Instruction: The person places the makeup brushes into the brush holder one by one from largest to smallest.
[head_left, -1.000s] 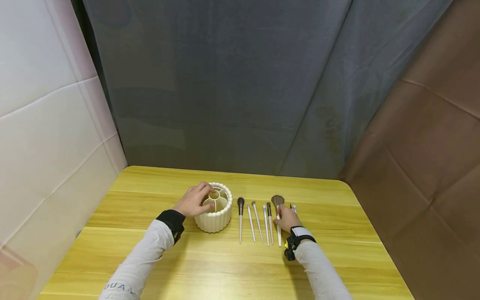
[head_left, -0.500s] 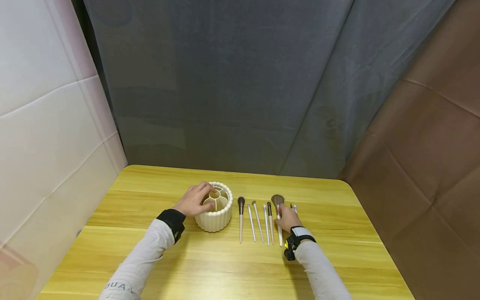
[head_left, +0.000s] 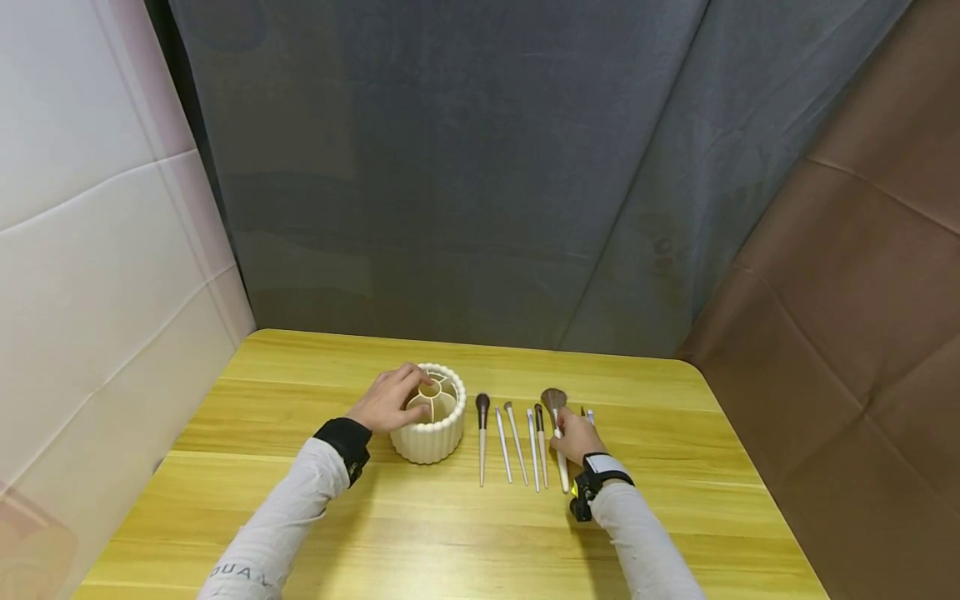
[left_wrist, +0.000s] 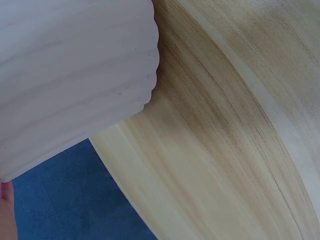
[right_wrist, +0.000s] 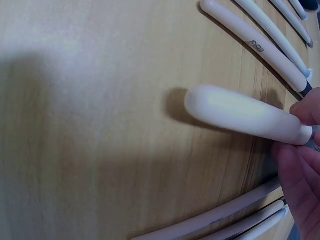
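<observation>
Fingers of the right hand (head_left: 576, 435) now pinch the big brush (head_left: 556, 402), its handle tilted off the counter (head_left: 450, 533); left hand (head_left: 390, 400) still grips the ribbed holder (head_left: 429, 433).

Seven brushes (head_left: 482, 433), one holder (head_left: 429, 425)

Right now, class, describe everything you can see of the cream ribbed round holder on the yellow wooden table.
The cream ribbed round holder stands upright on the yellow wooden table, left of the row of brushes. It looks like matt ceramic or plastic, with vertical fluting, a scalloped rim and inner dividers around a central ring. The left hand holds its rim.
</observation>
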